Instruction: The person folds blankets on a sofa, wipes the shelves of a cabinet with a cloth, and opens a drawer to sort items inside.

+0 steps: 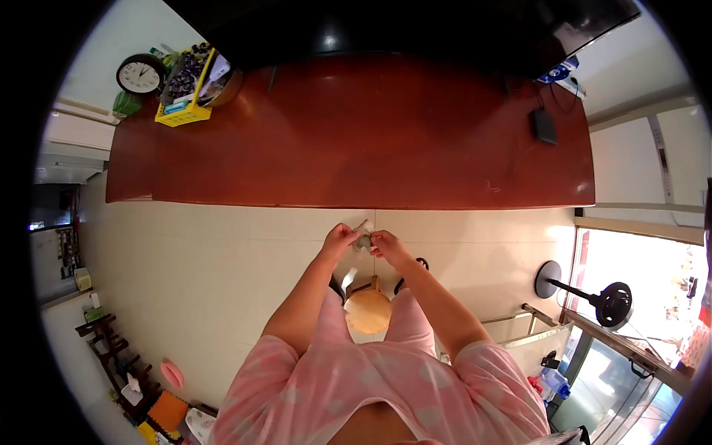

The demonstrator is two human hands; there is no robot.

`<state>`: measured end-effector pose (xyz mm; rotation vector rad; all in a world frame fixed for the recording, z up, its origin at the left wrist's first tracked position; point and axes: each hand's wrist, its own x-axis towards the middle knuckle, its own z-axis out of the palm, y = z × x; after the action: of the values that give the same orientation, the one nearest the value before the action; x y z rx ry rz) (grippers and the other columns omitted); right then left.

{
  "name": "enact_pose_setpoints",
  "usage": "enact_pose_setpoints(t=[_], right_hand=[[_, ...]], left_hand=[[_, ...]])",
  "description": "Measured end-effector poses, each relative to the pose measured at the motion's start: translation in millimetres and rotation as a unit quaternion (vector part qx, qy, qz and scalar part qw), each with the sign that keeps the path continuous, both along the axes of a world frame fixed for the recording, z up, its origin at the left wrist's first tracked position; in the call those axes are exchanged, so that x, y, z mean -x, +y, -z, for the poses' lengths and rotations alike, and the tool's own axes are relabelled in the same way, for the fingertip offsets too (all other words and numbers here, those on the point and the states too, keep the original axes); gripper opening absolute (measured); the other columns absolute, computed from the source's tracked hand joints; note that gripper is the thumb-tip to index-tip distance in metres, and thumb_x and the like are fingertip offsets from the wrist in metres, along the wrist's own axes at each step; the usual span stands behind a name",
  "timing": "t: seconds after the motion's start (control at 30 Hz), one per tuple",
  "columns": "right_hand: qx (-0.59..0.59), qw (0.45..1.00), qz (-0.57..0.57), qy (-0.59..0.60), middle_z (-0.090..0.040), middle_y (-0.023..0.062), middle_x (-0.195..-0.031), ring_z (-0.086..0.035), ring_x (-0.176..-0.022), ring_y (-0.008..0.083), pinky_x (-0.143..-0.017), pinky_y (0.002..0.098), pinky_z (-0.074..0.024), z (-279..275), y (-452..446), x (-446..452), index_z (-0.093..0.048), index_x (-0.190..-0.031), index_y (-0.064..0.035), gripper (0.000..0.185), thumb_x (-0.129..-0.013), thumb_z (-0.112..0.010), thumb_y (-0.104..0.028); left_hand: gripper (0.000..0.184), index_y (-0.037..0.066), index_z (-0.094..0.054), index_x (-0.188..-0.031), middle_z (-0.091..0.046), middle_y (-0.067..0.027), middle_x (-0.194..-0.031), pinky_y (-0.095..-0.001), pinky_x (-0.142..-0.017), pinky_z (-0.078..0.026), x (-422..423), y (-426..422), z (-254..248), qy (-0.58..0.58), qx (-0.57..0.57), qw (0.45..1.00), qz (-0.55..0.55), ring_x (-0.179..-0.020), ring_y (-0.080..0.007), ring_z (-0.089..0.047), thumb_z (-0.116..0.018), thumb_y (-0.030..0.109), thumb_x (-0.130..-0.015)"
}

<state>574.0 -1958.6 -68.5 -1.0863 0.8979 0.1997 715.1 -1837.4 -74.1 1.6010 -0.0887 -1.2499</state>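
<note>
Over the floor just in front of the desk, a small greyish, partly see-through crumpled thing point(363, 241) is held between both hands; it looks like thin plastic, but its kind is too small to make out. My left hand point(340, 239) pinches its left side with closed fingers. On its right side, my right hand point(387, 245) grips with thumb and fingers together. Below the hands, a round wooden stool point(368, 311) stands between my legs.
Ahead lies a red-brown desk point(356, 148) with a large black screen point(386, 30). A yellow basket point(183, 115) and a round clock point(141, 76) sit at its left, a black adapter point(544, 126) at its right. A black fan point(612, 304) stands at the right.
</note>
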Motion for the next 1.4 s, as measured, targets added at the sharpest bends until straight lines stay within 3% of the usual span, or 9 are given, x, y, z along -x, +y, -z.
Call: enact_pose_setpoints(t=[0.1,0.23,0.47,0.63,0.77,0.97,1.2,1.3,1.4], right_hand=[[0.016,1.000,-0.001,0.001,-0.060,0.0039,-0.092,-0.061,-0.071,0.0115,-0.064,0.0248,-0.0469,50,-10,-6,-0.053,-0.109,-0.0058,0.025,-0.089,-0.047,-0.021],[0.036,0.999,0.002,0.020,-0.061,0.0039,-0.090,-0.061,-0.070,0.0120,-0.064,0.0251,-0.0470,115,-14,-15,-0.054,-0.108,-0.0051,0.026,-0.089,-0.045,-0.021],[0.036,0.994,0.089,-0.043,-0.061,0.0056,-0.082,-0.057,-0.061,0.0120,-0.058,0.0248,-0.0471,279,-17,-50,-0.055,-0.105,-0.0044,0.023,-0.089,-0.049,-0.020],[0.104,0.989,0.079,-0.070,-0.061,0.0048,-0.088,-0.060,-0.070,0.0122,-0.064,0.0251,-0.0476,336,-19,-60,-0.054,-0.107,-0.0047,0.028,-0.091,-0.045,-0.025],[0.139,0.983,0.068,-0.095,-0.060,0.0063,-0.090,-0.060,-0.068,0.0136,-0.062,0.0251,-0.0476,331,4,-39,-0.052,-0.111,-0.0042,0.030,-0.091,-0.048,-0.026],[0.140,0.978,0.037,-0.148,-0.059,0.0042,-0.089,-0.060,-0.068,0.0128,-0.063,0.0251,-0.0471,316,36,-18,-0.052,-0.109,-0.0052,0.029,-0.090,-0.051,-0.027],[0.173,0.971,0.012,-0.164,-0.059,0.0039,-0.091,-0.059,-0.070,0.0115,-0.065,0.0250,-0.0467,279,76,3,-0.051,-0.111,-0.0045,0.027,-0.090,-0.050,-0.022],[0.175,0.959,0.015,-0.222,-0.059,0.0044,-0.091,-0.059,-0.070,0.0118,-0.064,0.0243,-0.0466,268,84,14,-0.051,-0.111,-0.0030,0.026,-0.089,-0.049,-0.017],[0.193,0.948,0.025,-0.252,-0.059,0.0063,-0.083,-0.059,-0.064,0.0117,-0.057,0.0230,-0.0467,259,89,18,-0.052,-0.109,-0.0002,0.025,-0.087,-0.050,-0.012]], left_hand=[[0.008,0.012,-0.052,-0.088,-0.053,0.0016,-0.080,-0.0239,-0.069,-0.042,11,-15,36,0.047,-0.002,0.997,-0.059,-0.077,-0.0105,-0.053,-0.058,0.013,-0.083],[0.026,0.011,-0.055,-0.109,-0.055,-0.0008,-0.090,-0.0273,-0.074,-0.045,-2,-28,107,0.062,0.019,0.998,0.007,-0.082,-0.0106,-0.054,-0.050,0.006,-0.084],[0.024,0.009,-0.057,-0.105,-0.057,0.0004,-0.096,-0.0240,-0.072,-0.045,-37,-49,258,0.011,0.044,0.997,0.058,-0.083,-0.0092,-0.053,-0.045,0.005,-0.084],[0.026,0.012,-0.056,-0.107,-0.057,0.0008,-0.102,-0.0272,-0.080,-0.042,-45,-55,325,-0.018,0.126,0.990,0.056,-0.092,-0.0121,-0.053,-0.045,0.009,-0.083],[0.027,0.018,-0.056,-0.110,-0.056,0.0011,-0.106,-0.0287,-0.079,-0.043,-19,-27,325,-0.020,0.049,0.999,0.007,-0.095,-0.0138,-0.052,-0.049,0.014,-0.085],[0.031,0.012,-0.054,-0.112,-0.055,-0.0026,-0.101,-0.0264,-0.066,-0.043,3,17,298,-0.029,0.114,0.993,0.002,-0.082,-0.0128,-0.053,-0.056,0.013,-0.081],[0.036,0.011,-0.048,-0.119,-0.056,-0.0068,-0.102,-0.0304,-0.072,-0.047,26,43,266,-0.139,0.082,0.986,0.042,-0.089,-0.0158,-0.055,-0.054,0.012,-0.083],[0.049,0.009,-0.044,-0.122,-0.054,-0.0098,-0.109,-0.0317,-0.073,-0.047,29,44,283,-0.246,0.084,0.965,0.026,-0.095,-0.0189,-0.054,-0.057,0.009,-0.075],[0.048,0.003,-0.049,-0.117,-0.057,-0.0139,-0.107,-0.0320,-0.079,-0.046,42,48,248,-0.319,0.066,0.945,0.037,-0.095,-0.0218,-0.056,-0.061,0.010,-0.071]])
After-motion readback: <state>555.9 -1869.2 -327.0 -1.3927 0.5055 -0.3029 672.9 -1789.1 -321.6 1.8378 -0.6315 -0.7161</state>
